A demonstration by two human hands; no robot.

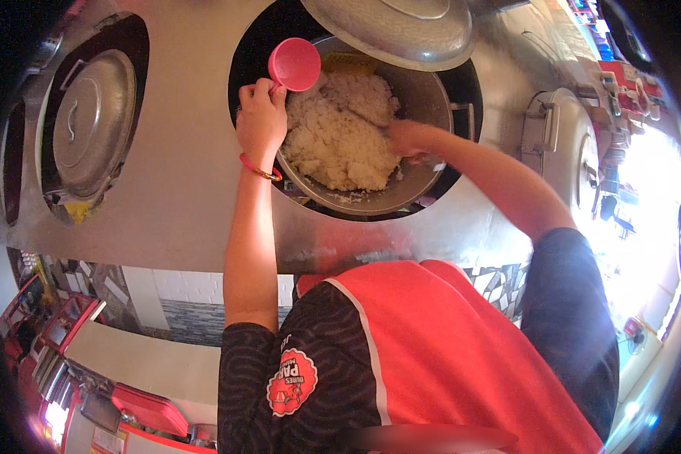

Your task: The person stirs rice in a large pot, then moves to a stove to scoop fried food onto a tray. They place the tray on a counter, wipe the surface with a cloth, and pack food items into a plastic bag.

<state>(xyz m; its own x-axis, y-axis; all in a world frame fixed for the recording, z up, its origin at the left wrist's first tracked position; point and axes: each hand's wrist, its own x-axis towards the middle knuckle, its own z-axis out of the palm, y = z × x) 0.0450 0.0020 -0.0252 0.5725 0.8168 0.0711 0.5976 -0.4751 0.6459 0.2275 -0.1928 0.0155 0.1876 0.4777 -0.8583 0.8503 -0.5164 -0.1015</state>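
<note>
My left hand (263, 118) grips the short handle of a round pink plastic scoop (295, 63), held over the left rim of a large metal pot (425, 93). The scoop's bowl faces up and looks empty. White cooked rice (340, 150) is heaped inside the pot, with some grains stuck near its front wall. Inside the right half of the pot, my right hand (411, 138) reaches down against the rice. Its fingers are curled around what looks like a serving utensil, mostly hidden by hand and rice. A metal lid (397, 28) overhangs the pot's back rim.
The pot sits in a round opening in a stainless steel counter (187, 147). Another lidded pot (96, 125) occupies an opening on the left. At right stands a lidded metal pot with handles (564, 142). Behind me are a pale countertop (147, 357) and a red tray (150, 410).
</note>
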